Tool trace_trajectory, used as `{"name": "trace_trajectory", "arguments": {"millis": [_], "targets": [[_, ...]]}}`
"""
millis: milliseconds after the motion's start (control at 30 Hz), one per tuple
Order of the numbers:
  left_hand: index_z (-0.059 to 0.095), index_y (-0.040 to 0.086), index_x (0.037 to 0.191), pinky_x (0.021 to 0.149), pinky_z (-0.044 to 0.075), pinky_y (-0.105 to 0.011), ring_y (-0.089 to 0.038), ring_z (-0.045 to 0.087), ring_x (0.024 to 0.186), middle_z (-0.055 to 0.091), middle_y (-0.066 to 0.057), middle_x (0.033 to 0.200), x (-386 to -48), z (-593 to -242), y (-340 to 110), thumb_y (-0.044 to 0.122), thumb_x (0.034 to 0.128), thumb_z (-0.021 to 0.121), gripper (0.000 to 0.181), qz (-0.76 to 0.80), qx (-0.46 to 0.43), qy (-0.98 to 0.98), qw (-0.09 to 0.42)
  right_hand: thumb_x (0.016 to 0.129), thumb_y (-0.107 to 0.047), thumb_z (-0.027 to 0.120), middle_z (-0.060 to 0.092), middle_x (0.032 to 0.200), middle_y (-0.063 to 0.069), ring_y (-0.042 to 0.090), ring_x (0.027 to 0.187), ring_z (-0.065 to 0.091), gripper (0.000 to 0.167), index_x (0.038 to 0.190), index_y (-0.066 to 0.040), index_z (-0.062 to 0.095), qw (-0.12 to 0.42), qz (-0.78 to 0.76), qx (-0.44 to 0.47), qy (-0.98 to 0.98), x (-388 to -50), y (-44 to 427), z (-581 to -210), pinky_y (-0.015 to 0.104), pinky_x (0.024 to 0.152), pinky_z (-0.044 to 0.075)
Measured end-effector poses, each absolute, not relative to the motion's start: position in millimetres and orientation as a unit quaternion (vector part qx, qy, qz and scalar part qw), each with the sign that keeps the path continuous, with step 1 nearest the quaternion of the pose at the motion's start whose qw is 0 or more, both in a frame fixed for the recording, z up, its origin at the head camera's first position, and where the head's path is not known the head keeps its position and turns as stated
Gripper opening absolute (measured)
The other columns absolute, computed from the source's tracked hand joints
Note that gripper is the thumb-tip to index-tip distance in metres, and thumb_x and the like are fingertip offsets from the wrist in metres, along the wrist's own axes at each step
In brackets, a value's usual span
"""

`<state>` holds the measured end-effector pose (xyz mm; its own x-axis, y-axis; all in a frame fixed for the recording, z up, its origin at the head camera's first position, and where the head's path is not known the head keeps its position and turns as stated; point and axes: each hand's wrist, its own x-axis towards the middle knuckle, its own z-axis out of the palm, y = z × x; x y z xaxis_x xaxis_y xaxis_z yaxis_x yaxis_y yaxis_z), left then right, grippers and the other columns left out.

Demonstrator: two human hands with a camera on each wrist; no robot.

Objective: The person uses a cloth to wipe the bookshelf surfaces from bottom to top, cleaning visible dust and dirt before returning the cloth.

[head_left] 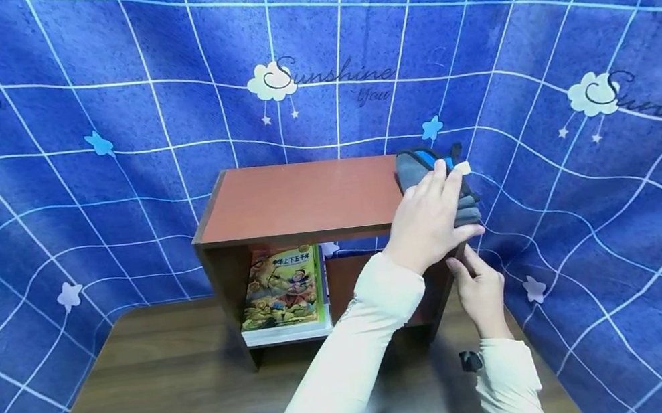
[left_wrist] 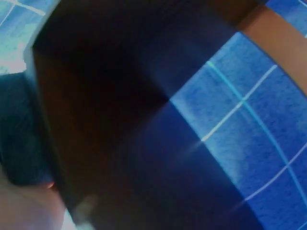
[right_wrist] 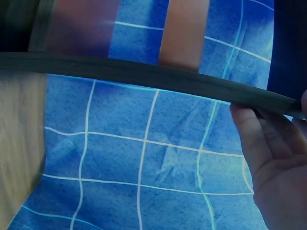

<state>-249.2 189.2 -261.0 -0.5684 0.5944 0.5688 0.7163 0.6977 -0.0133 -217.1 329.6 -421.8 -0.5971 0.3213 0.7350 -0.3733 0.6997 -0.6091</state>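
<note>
In the head view my left hand (head_left: 426, 220) lies over a folded grey fabric item (head_left: 412, 170) with blue trim, a black loop and a white tag. Its fingers stretch across the top and the thumb points right along the front. This item sits on the right end of a small brown shelf (head_left: 300, 199); its exact kind is covered by the hand. My right hand (head_left: 481, 288) holds the right side panel near its front edge. In the right wrist view the fingers (right_wrist: 249, 129) touch one face of the panel (right_wrist: 134, 72), with the thumb tip at the opposite face.
An illustrated book (head_left: 285, 289) with Chinese characters lies in the left compartment, on top of white-edged pages. The shelf stands on a wooden table (head_left: 161, 379). Behind and beside it hangs a blue gridded curtain (head_left: 146, 118) with clouds and stars.
</note>
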Motion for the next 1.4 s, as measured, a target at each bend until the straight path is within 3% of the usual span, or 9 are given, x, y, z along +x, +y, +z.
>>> {"name": "trace_trajectory", "arguments": {"millis": [100, 200, 333, 467, 600, 767, 967, 1233, 1400], "targets": [[0.045, 0.012, 0.152, 0.109, 0.038, -0.037, -0.024, 0.031, 0.147, 0.027, -0.017, 0.163, -247, -252, 194, 0.075, 0.0834, 0.061, 0.095, -0.114, -0.351, -0.904, 0.217, 0.09, -0.006, 0.075, 0.066, 0.073, 0.004, 0.008, 0.067, 0.052, 0.008, 0.098, -0.009, 0.073, 0.434, 0.389, 0.012, -0.812, -215, 329, -416, 0.024, 0.066, 0.039], [0.059, 0.015, 0.142, 0.108, 0.039, -0.04, -0.023, 0.034, 0.145, 0.03, -0.015, 0.162, -245, -243, 198, 0.08, 0.0886, 0.045, 0.086, -0.132, -0.322, -0.921, 0.177, 0.093, -0.01, 0.073, 0.07, 0.079, 0.002, 0.007, 0.07, 0.056, 0.006, 0.099, -0.011, 0.072, 0.406, 0.403, 0.005, -0.82, -214, 328, -408, 0.021, 0.067, 0.041], [0.065, 0.023, 0.137, 0.105, 0.038, -0.041, -0.018, 0.041, 0.137, 0.042, -0.007, 0.154, -244, -236, 205, 0.063, 0.1035, 0.029, 0.063, -0.139, -0.289, -0.934, 0.159, 0.098, -0.019, 0.066, 0.074, 0.099, 0.003, 0.009, 0.087, 0.063, 0.023, 0.121, -0.018, 0.069, 0.374, 0.421, -0.016, -0.826, -214, 326, -397, 0.021, 0.078, 0.044], [0.051, 0.028, 0.147, 0.11, 0.03, -0.04, -0.016, 0.037, 0.14, 0.047, 0.002, 0.148, -243, -241, 210, 0.05, 0.1057, 0.032, 0.051, -0.104, -0.277, -0.938, 0.178, 0.099, -0.018, 0.06, 0.072, 0.103, 0.014, 0.027, 0.089, 0.063, 0.028, 0.126, -0.013, 0.063, 0.366, 0.397, -0.028, -0.841, -217, 324, -388, 0.04, 0.08, 0.046], [0.039, 0.023, 0.155, 0.117, 0.021, -0.039, -0.02, 0.026, 0.148, 0.036, -0.002, 0.159, -245, -248, 215, 0.057, 0.1033, 0.033, 0.062, -0.098, -0.264, -0.943, 0.179, 0.097, -0.015, 0.058, 0.07, 0.099, 0.024, 0.042, 0.083, 0.06, 0.023, 0.117, -0.004, 0.06, 0.374, 0.372, -0.021, -0.849, -219, 323, -386, 0.055, 0.075, 0.044], [0.03, 0.02, 0.16, 0.119, 0.015, -0.04, -0.019, 0.016, 0.151, 0.025, -0.003, 0.164, -251, -247, 221, 0.069, 0.0995, 0.024, 0.078, -0.077, -0.251, -0.954, 0.143, 0.095, -0.01, 0.058, 0.07, 0.087, 0.019, 0.035, 0.074, 0.059, 0.013, 0.107, -0.004, 0.06, 0.387, 0.369, -0.023, -0.845, -219, 323, -387, 0.049, 0.069, 0.044], [0.036, 0.024, 0.157, 0.118, 0.017, -0.039, -0.022, 0.015, 0.151, 0.023, -0.006, 0.165, -261, -245, 220, 0.063, 0.099, 0.03, 0.07, -0.087, -0.246, -0.957, 0.13, 0.096, -0.011, 0.061, 0.054, 0.068, 0.006, 0.023, 0.061, 0.048, 0.008, 0.094, -0.008, 0.054, 0.393, 0.362, -0.018, -0.845, -222, 322, -388, 0.033, 0.058, 0.036], [0.034, 0.024, 0.158, 0.118, 0.016, -0.039, -0.021, 0.015, 0.151, 0.024, -0.003, 0.164, -277, -239, 221, 0.055, 0.0979, 0.031, 0.068, -0.101, -0.224, -0.964, 0.102, 0.096, -0.011, 0.065, 0.071, 0.084, 0.018, 0.038, 0.072, 0.065, 0.018, 0.112, -0.005, 0.062, 0.418, 0.372, 0.005, -0.828, -224, 322, -390, 0.049, 0.066, 0.044], [0.037, 0.028, 0.157, 0.119, 0.015, -0.04, -0.02, 0.015, 0.151, 0.025, -0.001, 0.164, -287, -235, 224, 0.057, 0.0984, 0.035, 0.066, -0.113, -0.211, -0.967, 0.09, 0.095, -0.008, 0.065, 0.07, 0.077, 0.016, 0.034, 0.065, 0.062, 0.019, 0.113, -0.005, 0.062, 0.428, 0.371, 0.006, -0.824, -224, 321, -392, 0.049, 0.062, 0.044]]}}
